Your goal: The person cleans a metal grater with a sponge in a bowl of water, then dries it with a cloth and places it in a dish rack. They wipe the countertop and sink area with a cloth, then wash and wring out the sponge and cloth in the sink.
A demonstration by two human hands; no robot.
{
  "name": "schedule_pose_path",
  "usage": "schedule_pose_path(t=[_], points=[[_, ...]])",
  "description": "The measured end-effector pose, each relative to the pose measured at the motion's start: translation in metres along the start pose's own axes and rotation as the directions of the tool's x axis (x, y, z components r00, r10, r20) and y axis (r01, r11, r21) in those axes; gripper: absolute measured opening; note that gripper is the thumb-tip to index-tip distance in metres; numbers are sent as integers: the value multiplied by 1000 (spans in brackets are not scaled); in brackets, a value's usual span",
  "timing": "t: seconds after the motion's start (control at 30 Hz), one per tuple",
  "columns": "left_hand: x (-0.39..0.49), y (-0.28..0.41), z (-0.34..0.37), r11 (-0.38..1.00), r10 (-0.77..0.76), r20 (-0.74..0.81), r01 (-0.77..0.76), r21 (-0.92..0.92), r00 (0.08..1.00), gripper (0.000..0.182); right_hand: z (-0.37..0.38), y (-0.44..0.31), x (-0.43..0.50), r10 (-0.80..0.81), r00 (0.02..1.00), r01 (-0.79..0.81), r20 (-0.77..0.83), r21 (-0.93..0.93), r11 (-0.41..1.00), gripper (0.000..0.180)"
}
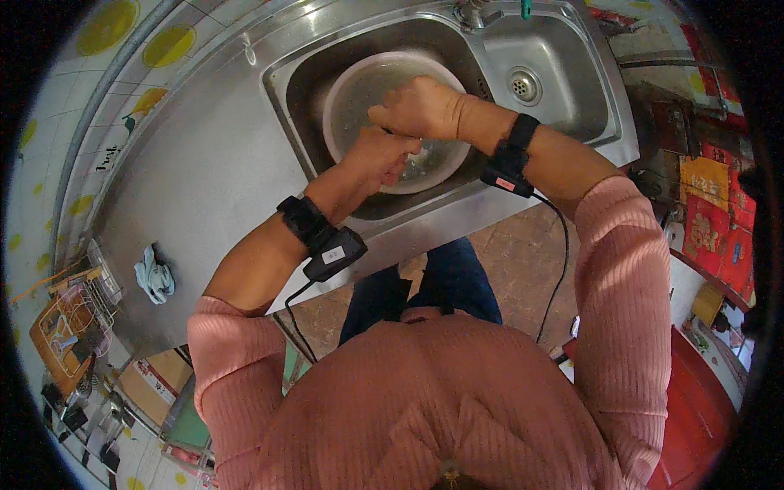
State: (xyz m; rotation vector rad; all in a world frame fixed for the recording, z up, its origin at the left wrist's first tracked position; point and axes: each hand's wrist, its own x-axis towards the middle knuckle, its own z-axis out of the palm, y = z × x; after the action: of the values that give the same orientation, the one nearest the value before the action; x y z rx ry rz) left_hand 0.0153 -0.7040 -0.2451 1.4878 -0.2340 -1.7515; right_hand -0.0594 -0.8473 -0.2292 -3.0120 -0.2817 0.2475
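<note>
A round, pale basin (353,79) with water in it stands in the larger bowl of a stainless steel sink (303,92). Over the basin's middle, my left hand (383,156) has its fingers curled, close against my right hand. My right hand (422,110) is bent into a fist just above it, knuckles up. A small dark bit shows between the two hands, too little to name. Whether either hand grips something is hidden by the fingers. Both wrists wear black straps with small boxes and cables.
A faucet (470,15) rises behind the sink, beside the smaller bowl with its drain strainer (524,86). On the steel counter (208,159) at left lies a crumpled light blue cloth (154,274). A wire rack (92,306) and a cardboard box (153,386) are at lower left.
</note>
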Motion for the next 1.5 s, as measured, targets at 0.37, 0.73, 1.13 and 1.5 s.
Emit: schedule_pose_path(t=[0.37,0.73,1.13,1.5], points=[[-7,-16,-3,954,-115,73,131,-271,991,17,9,-13,1,-87,989,85,-116,-22,996,16],[-38,-1,-26,936,237,-12,-225,272,971,49,11,-27,4,203,951,-135,-233,278,951,19],[-163,-17,-172,932,315,-564,-136,337,763,27,54,6,-15,382,923,-312,-46,492,813,75],[-98,-16,-82,388,866,-141,-467,794,479,31,95,3,-9,422,838,-512,346,233,827,11]])
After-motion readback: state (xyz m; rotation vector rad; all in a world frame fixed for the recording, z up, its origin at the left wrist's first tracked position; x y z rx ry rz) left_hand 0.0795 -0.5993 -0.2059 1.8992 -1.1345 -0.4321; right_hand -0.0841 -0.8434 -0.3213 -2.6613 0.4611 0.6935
